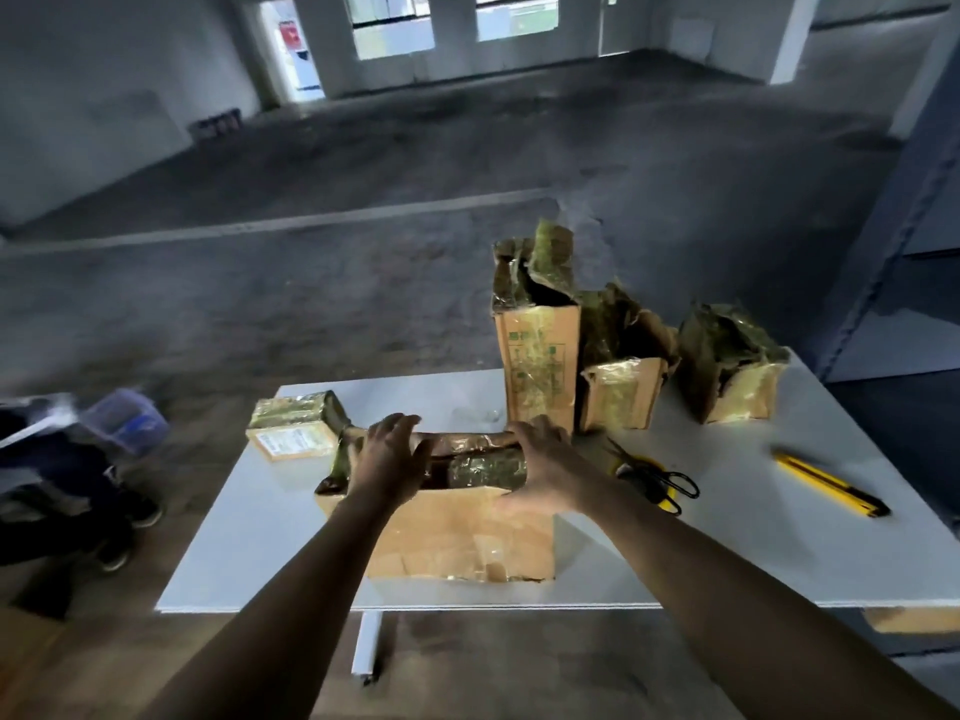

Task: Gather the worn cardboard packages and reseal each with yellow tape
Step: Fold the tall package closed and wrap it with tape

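Note:
A worn cardboard box (457, 532) with torn, tape-covered flaps stands at the front middle of the white table (727, 553). My left hand (389, 454) rests flat on its left top flap, fingers spread. My right hand (540, 459) holds the right end of the top, thumb on the near side and fingers over the far edge. A yellow tape roll (647, 483) lies just right of the box, partly under black scissors (660, 475). Three more worn boxes stand behind: a tall one (537, 366), a lower one (621, 392) and one at the far right (732, 371). A small flat package (293, 428) lies at the left.
A yellow utility knife (828, 483) lies on the table's right side. On the floor at the left sit a clear plastic bin (127, 418) and a person's dark shoes (124, 532). A grey shelf frame (904, 200) rises at the right.

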`<action>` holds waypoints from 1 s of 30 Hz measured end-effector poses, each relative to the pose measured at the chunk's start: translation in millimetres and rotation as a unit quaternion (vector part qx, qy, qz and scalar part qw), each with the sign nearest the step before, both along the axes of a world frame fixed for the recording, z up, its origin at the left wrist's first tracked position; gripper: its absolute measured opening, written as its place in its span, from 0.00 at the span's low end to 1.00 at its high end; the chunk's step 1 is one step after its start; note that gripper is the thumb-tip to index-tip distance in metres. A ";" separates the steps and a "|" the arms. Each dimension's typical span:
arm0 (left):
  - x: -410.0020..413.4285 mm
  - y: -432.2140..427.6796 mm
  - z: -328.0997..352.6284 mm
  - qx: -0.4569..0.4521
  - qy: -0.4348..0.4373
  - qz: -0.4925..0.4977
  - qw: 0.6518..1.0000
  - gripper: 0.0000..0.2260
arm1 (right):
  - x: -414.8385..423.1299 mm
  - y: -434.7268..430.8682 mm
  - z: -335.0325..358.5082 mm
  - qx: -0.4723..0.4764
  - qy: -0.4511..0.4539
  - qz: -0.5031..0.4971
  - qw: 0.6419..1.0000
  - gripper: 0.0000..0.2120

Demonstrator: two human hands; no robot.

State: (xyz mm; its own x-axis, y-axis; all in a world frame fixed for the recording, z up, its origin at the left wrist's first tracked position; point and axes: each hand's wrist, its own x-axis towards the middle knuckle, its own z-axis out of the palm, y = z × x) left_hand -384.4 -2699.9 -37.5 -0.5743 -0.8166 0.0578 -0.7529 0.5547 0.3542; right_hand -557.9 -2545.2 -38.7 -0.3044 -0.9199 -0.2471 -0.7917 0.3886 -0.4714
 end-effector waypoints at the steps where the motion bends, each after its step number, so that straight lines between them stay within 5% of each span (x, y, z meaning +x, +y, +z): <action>1: 12.3 -1.3 -1.7 0.004 -0.012 0.056 0.998 0.23 | -0.9 -2.0 0.7 -0.007 0.000 -0.006 1.000 0.47; 4: 41.2 -3.4 -4.3 0.040 -0.003 0.127 0.991 0.29 | -3.1 -7.7 0.2 -0.026 -0.011 -0.018 0.999 0.46; 9: 50.6 -1.5 -3.3 0.075 -0.080 0.069 0.992 0.30 | -5.1 -11.7 -5.6 -0.060 -0.126 -0.052 0.989 0.50; 11: 45.0 6.3 -2.8 0.054 -0.111 0.023 0.992 0.27 | -5.5 -10.9 -6.4 -0.065 -0.142 -0.053 0.986 0.50; 14: 34.5 10.3 -2.4 0.010 -0.120 -0.114 0.986 0.39 | -5.2 -11.6 -4.7 -0.065 -0.160 -0.061 0.983 0.48; 17: 20.7 6.9 -5.3 -0.016 -0.077 -0.158 0.984 0.27 | -2.6 -12.8 2.0 -0.047 -0.167 -0.073 0.982 0.47; 20: 11.0 10.0 -1.8 -0.043 -0.100 -0.150 0.983 0.22 | 3.4 -17.6 7.8 -0.024 -0.112 -0.073 0.991 0.46; 24: 9.1 -1.0 1.7 -0.077 -0.143 -0.158 0.974 0.17 | 14.8 -31.2 4.4 -0.019 0.075 -0.050 0.996 0.46; 30: 30.4 -39.2 -7.0 -0.118 -0.058 -0.253 0.958 0.12 | 37.9 -56.1 14.5 0.044 0.117 -0.063 0.990 0.50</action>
State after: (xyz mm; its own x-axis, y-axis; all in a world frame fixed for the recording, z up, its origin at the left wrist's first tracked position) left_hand -354.0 -2739.1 -44.5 -0.9071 -0.4041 0.1181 -0.3935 0.9135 0.1030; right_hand -519.9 -2601.4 -24.1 -0.4730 -0.8494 -0.2341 -0.8182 0.5220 -0.2410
